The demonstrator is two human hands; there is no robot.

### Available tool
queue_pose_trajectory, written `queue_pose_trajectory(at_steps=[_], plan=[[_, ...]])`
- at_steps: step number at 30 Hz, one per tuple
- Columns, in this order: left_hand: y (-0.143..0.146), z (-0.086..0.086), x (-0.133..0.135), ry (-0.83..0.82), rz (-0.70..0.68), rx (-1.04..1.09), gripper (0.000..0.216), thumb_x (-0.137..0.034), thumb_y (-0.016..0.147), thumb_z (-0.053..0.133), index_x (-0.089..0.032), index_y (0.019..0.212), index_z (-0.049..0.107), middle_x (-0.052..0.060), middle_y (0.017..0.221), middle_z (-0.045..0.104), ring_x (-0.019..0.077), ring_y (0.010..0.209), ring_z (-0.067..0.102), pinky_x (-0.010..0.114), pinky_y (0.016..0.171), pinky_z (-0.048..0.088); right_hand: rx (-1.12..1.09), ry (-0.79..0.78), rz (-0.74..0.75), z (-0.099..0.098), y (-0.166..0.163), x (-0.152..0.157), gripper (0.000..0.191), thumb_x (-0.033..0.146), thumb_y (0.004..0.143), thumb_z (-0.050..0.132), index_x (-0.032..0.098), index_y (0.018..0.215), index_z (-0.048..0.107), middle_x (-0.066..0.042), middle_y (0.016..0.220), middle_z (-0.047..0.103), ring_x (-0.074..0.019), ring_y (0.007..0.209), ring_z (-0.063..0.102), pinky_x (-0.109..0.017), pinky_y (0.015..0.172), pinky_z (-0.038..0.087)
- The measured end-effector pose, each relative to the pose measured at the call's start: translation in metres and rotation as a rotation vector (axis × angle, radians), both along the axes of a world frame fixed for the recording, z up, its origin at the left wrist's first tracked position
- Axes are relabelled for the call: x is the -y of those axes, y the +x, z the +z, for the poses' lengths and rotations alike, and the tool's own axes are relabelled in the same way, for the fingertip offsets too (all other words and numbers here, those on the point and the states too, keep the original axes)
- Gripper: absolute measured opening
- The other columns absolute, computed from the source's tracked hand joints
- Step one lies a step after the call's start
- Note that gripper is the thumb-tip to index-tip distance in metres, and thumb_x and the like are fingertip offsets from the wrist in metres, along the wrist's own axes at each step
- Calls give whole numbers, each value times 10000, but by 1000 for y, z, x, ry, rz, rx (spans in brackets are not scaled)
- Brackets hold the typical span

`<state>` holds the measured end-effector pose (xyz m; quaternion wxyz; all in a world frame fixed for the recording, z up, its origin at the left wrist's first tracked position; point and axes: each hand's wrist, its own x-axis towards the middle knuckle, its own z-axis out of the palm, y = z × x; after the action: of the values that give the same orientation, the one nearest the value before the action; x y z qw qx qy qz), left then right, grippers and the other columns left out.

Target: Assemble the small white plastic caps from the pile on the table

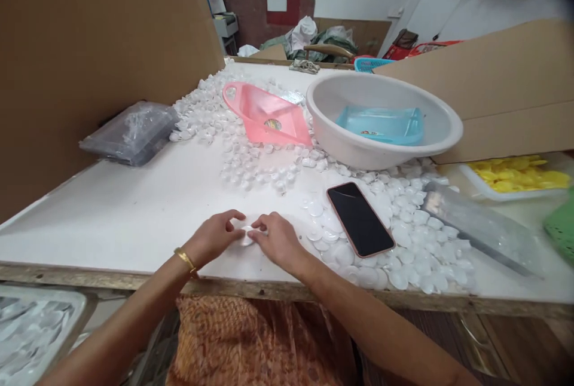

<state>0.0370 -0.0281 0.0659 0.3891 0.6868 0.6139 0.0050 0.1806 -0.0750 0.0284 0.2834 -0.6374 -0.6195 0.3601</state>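
Low over the white tabletop near its front edge, a small round white plastic piece (246, 236) sits between my two hands. My left hand (217, 235), with a gold bracelet at the wrist, has thumb and fingers curled at the piece's left side. From the right, my right hand (277, 240) pinches its other side with thumb and forefinger. Many similar translucent white discs (415, 248) lie spread to the right. Small white cup-like pieces (251, 165) are scattered beyond my hands.
A phone (361, 218) rests on the discs. Behind stand a pink scoop (273, 114) and a white basin (381, 156) holding a blue scoop (381, 123). Plastic-wrapped packs (132, 129) lie at left. Cardboard (89, 45) walls both sides; yellow pieces (515, 174) fill a tray at right.
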Motion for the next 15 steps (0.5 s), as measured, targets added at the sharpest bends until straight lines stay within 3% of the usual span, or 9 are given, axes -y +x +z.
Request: queue_pose_trajectory(at_steps=[3, 6, 8, 10, 15], plan=[[4, -3, -1, 443, -14, -166, 388, -373, 835, 392, -193, 1150, 533, 90, 894, 544, 205, 847, 520, 351, 757, 416, 54, 81, 32, 14, 8, 0, 242, 327, 852, 499, 220, 1049, 589, -32, 956, 565, -124, 787, 552, -244, 727, 405], [24, -19, -4, 742, -65, -336, 425, -368, 879, 304, -267, 1262, 459, 140, 1105, 475, 283, 1034, 430, 441, 832, 365, 413, 150, -82, 27, 49, -19, 224, 252, 881, 429, 220, 1038, 585, -40, 1019, 560, -146, 819, 546, -270, 707, 389], [32, -32, -6, 790, -158, -400, 445, -391, 890, 278, -349, 1324, 360, 135, 1240, 399, 304, 1121, 371, 488, 876, 322, 763, 140, -62, 30, 81, -36, 212, 252, 860, 457, 175, 974, 619, -90, 1001, 567, -214, 886, 521, -328, 718, 371], [32, -42, -9, 752, -218, -396, 465, -430, 897, 235, -392, 1361, 254, 127, 1321, 324, 300, 1199, 313, 514, 927, 272, 969, 106, 21, 25, 104, -50, 205, 244, 839, 475, 146, 881, 650, -124, 946, 587, -261, 930, 489, -370, 739, 348], [30, -45, -11, 724, -229, -343, 501, -510, 887, 195, -413, 1376, 158, 104, 1412, 190, 282, 1317, 150, 542, 1016, 129, 1029, 96, 138, 11, 114, -63, 174, 127, 769, 489, 109, 785, 662, -159, 893, 604, -278, 928, 468, -390, 754, 307]])
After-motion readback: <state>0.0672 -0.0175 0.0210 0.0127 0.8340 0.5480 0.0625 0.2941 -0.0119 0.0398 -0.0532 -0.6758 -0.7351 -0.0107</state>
